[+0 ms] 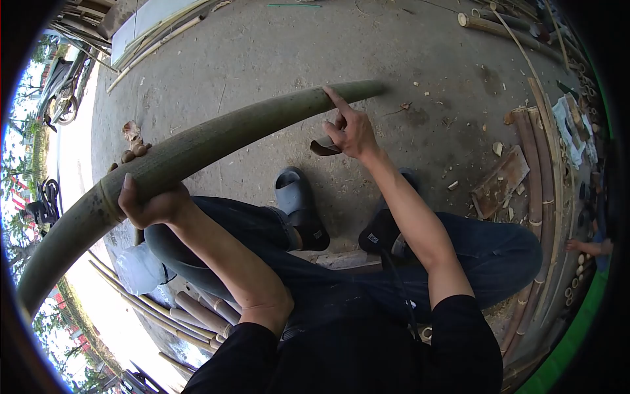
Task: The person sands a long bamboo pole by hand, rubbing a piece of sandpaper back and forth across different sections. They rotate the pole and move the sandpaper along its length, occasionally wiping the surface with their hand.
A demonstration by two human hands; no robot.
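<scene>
A thick green bamboo pole [216, 139] slants across in front of me, from the lower left edge up to the upper middle. My left hand [154, 202] is wrapped around it from below beside a node, thumb on the near side and fingertips showing over the far side. My right hand [353, 130] reaches to the thinner-looking end, its index finger stretched out and touching the pole. The other fingers of that hand are curled around a short, dark curved piece [323, 148]; whether it is a blade or a strip cannot be made out.
Bamboo poles [535, 171] and a rough wooden board [502, 180] lie on the right, with chips scattered over the concrete floor [262, 59]. More cut bamboo [200, 315] lies at lower left near a clear plastic bag [139, 269]. Another person's hand [577, 245] shows at far right.
</scene>
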